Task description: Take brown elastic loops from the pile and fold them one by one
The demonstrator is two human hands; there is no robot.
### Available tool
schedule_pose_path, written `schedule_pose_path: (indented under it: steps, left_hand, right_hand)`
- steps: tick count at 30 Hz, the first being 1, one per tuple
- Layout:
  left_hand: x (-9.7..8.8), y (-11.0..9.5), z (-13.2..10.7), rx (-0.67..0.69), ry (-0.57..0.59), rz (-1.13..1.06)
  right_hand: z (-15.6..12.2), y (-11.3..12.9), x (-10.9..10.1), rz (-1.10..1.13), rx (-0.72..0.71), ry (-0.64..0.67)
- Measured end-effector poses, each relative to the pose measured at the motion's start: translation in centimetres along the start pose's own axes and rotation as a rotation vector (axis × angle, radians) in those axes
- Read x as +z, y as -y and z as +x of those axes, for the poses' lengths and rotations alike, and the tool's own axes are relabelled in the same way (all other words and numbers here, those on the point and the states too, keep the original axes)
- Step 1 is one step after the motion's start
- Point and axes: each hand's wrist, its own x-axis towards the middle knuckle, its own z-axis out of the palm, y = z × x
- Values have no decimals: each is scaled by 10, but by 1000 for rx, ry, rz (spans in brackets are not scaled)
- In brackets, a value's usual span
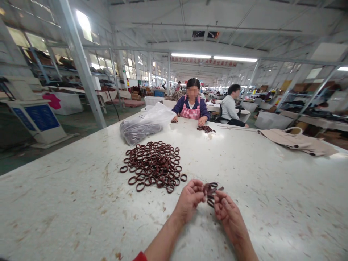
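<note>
Bare worktop [67,203] lies open to the left and right of the hands and along the near edge. Just beyond the left hand [189,199], a pile of brown rings [153,165] blocks the way forward. Farther off sit a plastic bag [145,125] and, far right, folded cloth [296,142].

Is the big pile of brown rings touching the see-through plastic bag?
Apart. The head view shows bare white table between the pile of dark brown rubber rings and the clear plastic bag.
</note>
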Motion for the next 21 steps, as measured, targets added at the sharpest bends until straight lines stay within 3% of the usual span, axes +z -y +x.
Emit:
schedule_pose_path:
  steps: [3,5,11,15,21]
  left_hand:
    - [-17,-16,12,171,-207,-177]
    - [-22,-17,14,165,-264,-186]
    - [5,17,-7,-89,40,111]
    - [11,25,-13,-105,49,167]
    - [7,19,-8,-101,35,104]
  right_hand:
    - [2,0,3,-37,-5,-11]
    - [3,-1,4,-117,-25,-2]
    - [-1,-3,-1,-273,-130,1]
    - [-6,-1,0,-260,-103,96]
    - [-4,1,6,-17,-23,96]
